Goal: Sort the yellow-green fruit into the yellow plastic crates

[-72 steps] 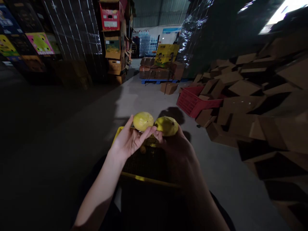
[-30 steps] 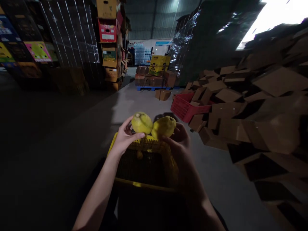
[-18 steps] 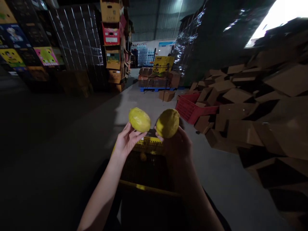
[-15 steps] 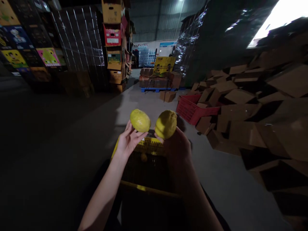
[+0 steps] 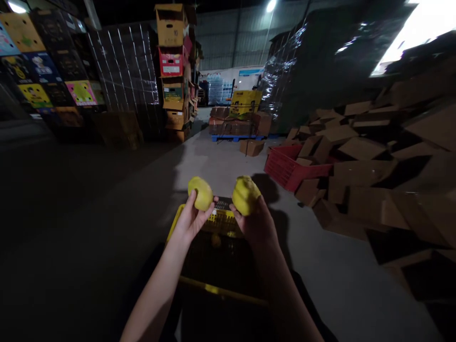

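Two yellow fruits, one per hand, both gripped above the yellow crate

Clock centred between the fruits, 12 = away from the wearer.

- Left hand: 1x, fingers closed on 1 left fruit, at 9. Fingertips on both sides of it.
- Right hand: 1x, closed around 1 right fruit, at 3. Fruit is lumpy, partly in shadow. The two fruits are apart, not touching.
- Yellow crate: 1x, at 6, below the hands. 1 small round item visible inside, toward the far wall; rest of the interior too dark to count.
- Dark slotted object: 1x, just beyond the crate's far rim, at 12. Can't tell what it is.
- Red crate: 1x, at 2, on the floor, against the carton pile at 3. Pile overlaps too much to count.
- Loose carton: 1x, at 1, near the blue pallet.
- Blue pallet: 1x, 12 to 1, farther out, carrying several brown cartons with 1 yellow box on top.
- Box column: 1x, at 11, 5 levels visible, 1 red box second from top.
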A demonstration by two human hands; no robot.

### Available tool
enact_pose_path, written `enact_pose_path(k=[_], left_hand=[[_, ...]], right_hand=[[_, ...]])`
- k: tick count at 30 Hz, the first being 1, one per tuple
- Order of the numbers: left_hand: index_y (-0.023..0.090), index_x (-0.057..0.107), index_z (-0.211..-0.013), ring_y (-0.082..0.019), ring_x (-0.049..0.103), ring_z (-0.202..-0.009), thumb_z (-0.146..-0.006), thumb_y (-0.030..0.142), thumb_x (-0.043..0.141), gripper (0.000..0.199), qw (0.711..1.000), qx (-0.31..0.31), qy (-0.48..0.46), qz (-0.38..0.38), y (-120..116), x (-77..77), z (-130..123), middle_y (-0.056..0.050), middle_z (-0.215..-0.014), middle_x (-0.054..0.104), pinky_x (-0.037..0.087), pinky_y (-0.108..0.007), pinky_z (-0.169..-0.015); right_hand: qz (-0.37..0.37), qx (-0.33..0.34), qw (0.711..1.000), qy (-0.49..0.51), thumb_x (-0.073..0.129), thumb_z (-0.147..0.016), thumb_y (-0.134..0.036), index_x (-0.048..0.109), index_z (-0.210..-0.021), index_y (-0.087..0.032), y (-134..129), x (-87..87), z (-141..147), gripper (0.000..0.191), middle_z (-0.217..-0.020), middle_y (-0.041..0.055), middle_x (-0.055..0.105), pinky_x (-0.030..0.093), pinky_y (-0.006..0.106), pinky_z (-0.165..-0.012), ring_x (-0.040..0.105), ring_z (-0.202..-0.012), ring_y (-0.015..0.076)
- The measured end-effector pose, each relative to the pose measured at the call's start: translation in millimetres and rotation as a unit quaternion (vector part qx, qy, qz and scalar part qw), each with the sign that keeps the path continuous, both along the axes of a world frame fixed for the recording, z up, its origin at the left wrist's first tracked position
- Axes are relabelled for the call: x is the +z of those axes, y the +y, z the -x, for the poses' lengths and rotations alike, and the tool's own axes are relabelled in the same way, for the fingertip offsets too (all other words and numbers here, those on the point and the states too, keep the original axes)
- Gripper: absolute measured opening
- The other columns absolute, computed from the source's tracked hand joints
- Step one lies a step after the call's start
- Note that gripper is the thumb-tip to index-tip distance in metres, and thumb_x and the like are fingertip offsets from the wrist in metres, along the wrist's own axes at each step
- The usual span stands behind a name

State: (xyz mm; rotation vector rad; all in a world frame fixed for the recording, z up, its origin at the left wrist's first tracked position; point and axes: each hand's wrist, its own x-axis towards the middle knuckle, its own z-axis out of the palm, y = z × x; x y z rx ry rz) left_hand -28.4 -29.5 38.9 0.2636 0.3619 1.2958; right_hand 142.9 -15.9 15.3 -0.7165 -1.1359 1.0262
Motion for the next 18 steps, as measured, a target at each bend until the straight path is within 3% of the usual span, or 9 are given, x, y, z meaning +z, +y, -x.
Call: enact_pose_path(k=[4, 8, 10, 13, 18], left_hand=[[0.007, 0.057, -0.12, -0.013, 0.064, -0.058, -0.087, 0.051, 0.05, 0.055, 0.999, -0.034, -0.003, -0.017, -2, 1.9, 5, -0.011, -0.081, 0.07, 0.054, -0.018, -0.052], [0.005, 0.06, -0.115, -0.012, 0.061, -0.057, -0.084, 0.058, 0.047, 0.063, 0.996, -0.073, -0.017, -0.046, -3, -1.1, 6, -0.013, -0.084, 0.07, 0.051, -0.019, -0.05], [0.006, 0.06, -0.116, -0.013, 0.063, -0.06, -0.086, 0.057, 0.044, 0.062, 0.995, -0.083, -0.019, -0.056, -4, -2.0, 5, -0.014, -0.09, 0.07, 0.05, -0.019, -0.048], [0.006, 0.06, -0.117, -0.014, 0.064, -0.06, -0.087, 0.059, 0.041, 0.063, 0.993, -0.11, -0.002, -0.049, -5, -1.7, 3, -0.015, -0.089, 0.071, 0.051, -0.02, -0.049], [0.01, 0.056, -0.124, -0.016, 0.067, -0.063, -0.091, 0.051, 0.041, 0.055, 0.99, -0.131, 0.007, -0.043, -4, -1.5, 1, -0.015, -0.101, 0.072, 0.056, -0.023, -0.06]], right_hand=[[0.084, 0.043, 0.988, 0.118, 0.045, -0.081, -0.055, 0.067, -0.093, -0.03, -10, 7.0, 4, 0.035, -0.087, 0.0013, 0.072, 0.056, 0.038, -0.068, 0.067, -0.084, 0.0206], [0.163, 0.148, 0.945, 0.24, 0.044, -0.077, -0.061, 0.068, -0.088, -0.021, -16, 13.3, 4, 0.048, -0.071, 0.0029, 0.067, 0.044, 0.025, -0.043, 0.053, -0.048, 0.0104], [0.166, 0.157, 0.937, 0.264, 0.044, -0.077, -0.061, 0.067, -0.091, -0.02, -15, 12.4, 2, 0.049, -0.074, 0.0032, 0.068, 0.041, 0.023, -0.042, 0.05, -0.047, 0.009], [0.167, 0.131, 0.935, 0.282, 0.048, -0.077, -0.057, 0.067, -0.095, -0.022, -10, 6.2, -1, 0.043, -0.08, 0.0031, 0.07, 0.044, 0.023, -0.046, 0.059, -0.06, 0.0121], [0.184, 0.107, 0.947, 0.24, 0.051, -0.08, -0.046, 0.066, -0.087, -0.025, -4, -6.8, -4, 0.027, -0.077, 0.0018, 0.071, 0.053, 0.028, -0.058, 0.063, -0.066, 0.0145]])
